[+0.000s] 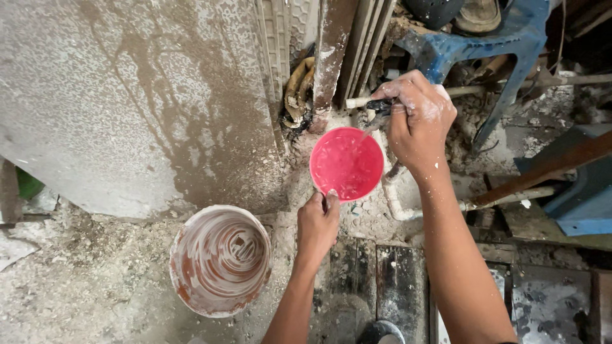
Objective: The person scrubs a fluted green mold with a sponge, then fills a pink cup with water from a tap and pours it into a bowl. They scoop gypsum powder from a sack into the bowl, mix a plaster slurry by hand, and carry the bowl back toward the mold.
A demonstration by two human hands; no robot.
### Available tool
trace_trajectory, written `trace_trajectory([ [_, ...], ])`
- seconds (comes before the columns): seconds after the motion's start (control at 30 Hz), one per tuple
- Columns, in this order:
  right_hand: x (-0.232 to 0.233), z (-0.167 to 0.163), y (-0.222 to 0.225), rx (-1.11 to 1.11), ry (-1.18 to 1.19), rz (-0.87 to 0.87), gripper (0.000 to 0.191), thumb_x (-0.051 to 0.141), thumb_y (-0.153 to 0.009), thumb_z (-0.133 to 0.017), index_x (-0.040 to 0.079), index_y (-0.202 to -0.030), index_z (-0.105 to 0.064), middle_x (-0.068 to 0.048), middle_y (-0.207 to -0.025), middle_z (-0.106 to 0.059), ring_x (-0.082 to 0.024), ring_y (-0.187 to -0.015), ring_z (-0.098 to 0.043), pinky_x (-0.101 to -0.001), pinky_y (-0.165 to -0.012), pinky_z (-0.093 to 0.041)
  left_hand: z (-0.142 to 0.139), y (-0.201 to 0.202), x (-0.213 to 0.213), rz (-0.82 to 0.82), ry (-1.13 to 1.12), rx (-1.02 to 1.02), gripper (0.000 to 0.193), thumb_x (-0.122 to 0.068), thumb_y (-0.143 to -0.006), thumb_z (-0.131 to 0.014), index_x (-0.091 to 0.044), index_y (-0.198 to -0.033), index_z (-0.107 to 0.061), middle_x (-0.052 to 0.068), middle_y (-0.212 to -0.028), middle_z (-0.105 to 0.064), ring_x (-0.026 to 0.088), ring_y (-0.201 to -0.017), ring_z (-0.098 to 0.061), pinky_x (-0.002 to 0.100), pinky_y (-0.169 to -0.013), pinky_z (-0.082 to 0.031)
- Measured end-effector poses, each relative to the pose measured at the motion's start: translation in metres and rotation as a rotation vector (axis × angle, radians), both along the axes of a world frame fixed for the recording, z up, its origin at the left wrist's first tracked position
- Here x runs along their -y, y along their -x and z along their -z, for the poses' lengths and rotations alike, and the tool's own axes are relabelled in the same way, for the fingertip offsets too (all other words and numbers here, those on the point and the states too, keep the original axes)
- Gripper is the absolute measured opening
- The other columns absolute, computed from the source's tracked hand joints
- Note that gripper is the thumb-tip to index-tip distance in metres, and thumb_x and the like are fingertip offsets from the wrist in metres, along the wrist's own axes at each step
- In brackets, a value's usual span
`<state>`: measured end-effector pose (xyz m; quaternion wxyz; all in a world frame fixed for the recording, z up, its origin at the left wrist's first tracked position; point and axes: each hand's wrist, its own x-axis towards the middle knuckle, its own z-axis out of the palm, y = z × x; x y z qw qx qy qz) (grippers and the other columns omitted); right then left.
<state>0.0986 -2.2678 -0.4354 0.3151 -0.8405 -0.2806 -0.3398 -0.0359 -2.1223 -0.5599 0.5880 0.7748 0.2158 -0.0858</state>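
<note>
My left hand (318,223) grips the near rim of a small pink plastic bowl (346,163) and holds it under a tap. My right hand (417,121), flecked with white, is closed on the dark handle of the tap (376,106) above the bowl's far right edge. A thin stream of water runs from the spout into the bowl. The tap sits on a white pipe (390,194) that runs down and bends right behind my right forearm.
An orange bucket (220,260) smeared with white plaster stands at the lower left on the dusty floor. A large grey textured panel (127,95) leans on the left. A blue plastic stool (503,38), wooden slats and rubble crowd the right.
</note>
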Motion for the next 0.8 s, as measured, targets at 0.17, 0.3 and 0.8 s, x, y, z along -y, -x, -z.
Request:
trace_trajectory([
  [0.17, 0.001, 0.000, 0.000, 0.000, 0.009, 0.000, 0.020, -0.008, -0.096, -0.060, 0.010, -0.099, -0.071, -0.004, -0.098, -0.070, -0.024, -0.079, -0.063, -0.0367, -0.073, -0.043, -0.002, -0.003, -0.001, 0.007, -0.038, -0.005, 0.033, -0.029, -0.105, -0.052, -0.003, -0.091, -0.065, 0.004, -0.060, -0.061, 0.011, -0.045, -0.053, 0.034, -0.042, -0.043],
  [0.3, 0.002, -0.002, 0.001, -0.012, 0.017, 0.003, 0.020, -0.008, -0.094, -0.060, 0.009, -0.099, -0.070, -0.004, -0.101, -0.071, -0.025, -0.081, -0.062, -0.0371, -0.074, -0.043, -0.010, -0.004, 0.001, -0.015, 0.018, -0.047, 0.034, -0.030, -0.104, -0.052, -0.002, -0.090, -0.065, 0.006, -0.059, -0.061, 0.013, -0.041, -0.053, 0.035, -0.040, -0.045],
  [0.8, 0.001, -0.004, 0.001, -0.023, -0.003, -0.003, 0.025, -0.009, -0.093, -0.060, 0.013, -0.096, -0.072, -0.001, -0.100, -0.071, -0.021, -0.078, -0.061, -0.0351, -0.073, -0.043, -0.015, -0.007, -0.002, 0.000, 0.031, -0.090, 0.037, -0.034, -0.104, -0.046, -0.002, -0.102, -0.064, 0.003, -0.053, -0.056, 0.010, -0.037, -0.050, 0.031, -0.033, -0.044],
])
